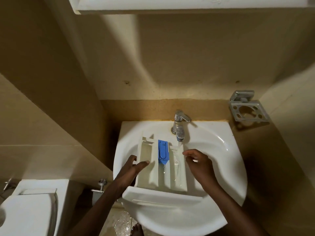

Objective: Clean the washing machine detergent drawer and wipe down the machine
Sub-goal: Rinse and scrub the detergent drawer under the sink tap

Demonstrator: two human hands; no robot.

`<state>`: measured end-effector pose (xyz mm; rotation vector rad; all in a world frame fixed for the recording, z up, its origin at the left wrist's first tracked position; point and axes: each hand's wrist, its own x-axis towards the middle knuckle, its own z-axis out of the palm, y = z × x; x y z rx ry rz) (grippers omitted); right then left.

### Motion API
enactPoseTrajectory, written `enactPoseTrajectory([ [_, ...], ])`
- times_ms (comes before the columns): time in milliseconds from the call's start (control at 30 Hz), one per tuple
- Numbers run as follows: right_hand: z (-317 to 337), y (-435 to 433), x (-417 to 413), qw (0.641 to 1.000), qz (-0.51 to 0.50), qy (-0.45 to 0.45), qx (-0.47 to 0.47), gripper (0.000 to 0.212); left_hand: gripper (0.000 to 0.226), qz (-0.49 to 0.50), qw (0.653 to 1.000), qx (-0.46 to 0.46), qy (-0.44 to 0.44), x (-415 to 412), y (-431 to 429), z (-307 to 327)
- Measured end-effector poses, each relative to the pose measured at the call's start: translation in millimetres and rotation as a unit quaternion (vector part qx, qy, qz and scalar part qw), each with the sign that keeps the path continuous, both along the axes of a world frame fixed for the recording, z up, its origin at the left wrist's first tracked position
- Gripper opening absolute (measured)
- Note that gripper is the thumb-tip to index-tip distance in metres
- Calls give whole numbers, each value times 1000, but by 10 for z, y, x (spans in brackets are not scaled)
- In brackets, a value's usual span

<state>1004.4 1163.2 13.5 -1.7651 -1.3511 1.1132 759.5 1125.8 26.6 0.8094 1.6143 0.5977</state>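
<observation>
- Small bathroom with a beige tiled wall (170, 65) on every side, dimly lit.
- Nearest, at the bottom edge: wet floor (121, 222) glinting, with bare toes (137, 229) just beside the puddle.
- Near left: white toilet (30, 210), lid down; metal valve (100, 186) on the wall between it and the basin.
- White sink (221, 167) in the middle, holding the detergent drawer (162, 195) lengthwise, front panel nearest and over the near rim, far end under the spout.
- Left hand (131, 169) gripping the drawer's left wall, thumb laid inside over the left compartment, fingers curled round the outside.
- Right hand (199, 163) just right of the drawer's right wall, fingers loosely bent and holding nothing; contact with the wall impossible to tell.
- Three long compartments inside the drawer: left one wide, with what looks like a shallow film of water; middle one narrow, with a blue insert (163, 153) seated at its far end; right one wet and shining, taking the water.
- Chrome tap (179, 126) at the far rim, running, its stream (180, 144) falling into the far end of the right compartment.
- Far right, on the wall: metal tumbler holder (247, 109).
- Farthest, overhead: underside of a white cabinet (187, 4).
</observation>
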Motion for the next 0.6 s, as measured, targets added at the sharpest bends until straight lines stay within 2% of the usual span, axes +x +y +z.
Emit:
enactPoseTrajectory([
  [100, -230, 43, 146, 987, -54, 68, -138, 15, 33, -6, 998, 33, 49, 2, -28, 90],
  [133, -286, 43, 154, 975, -63, 117, -176, 15, 34, -7, 996, 44, 76, 2, -30, 139],
  [233, -310, 67, 65, 904, -102, 305, -282, 19, 47, -8, 986, 76, 146, -6, 4, 297],
  [333, -311, 146, -129, 861, -132, 370, -323, 19, 50, -13, 973, 91, 212, 41, 26, 500],
  [433, -333, 203, -386, 837, -139, 391, -355, 14, 52, -43, 927, 151, 340, 158, -5, 703],
  [500, -310, 210, -552, 806, -151, 434, -372, 13, 58, -70, 887, 198, 411, 227, -45, 780],
  [533, -287, 211, -619, 792, -157, 456, -373, 13, 62, -81, 871, 213, 435, 250, -64, 804],
  [600, -260, 209, -729, 790, -150, 468, -367, 15, 66, -93, 849, 236, 464, 268, -82, 848],
])
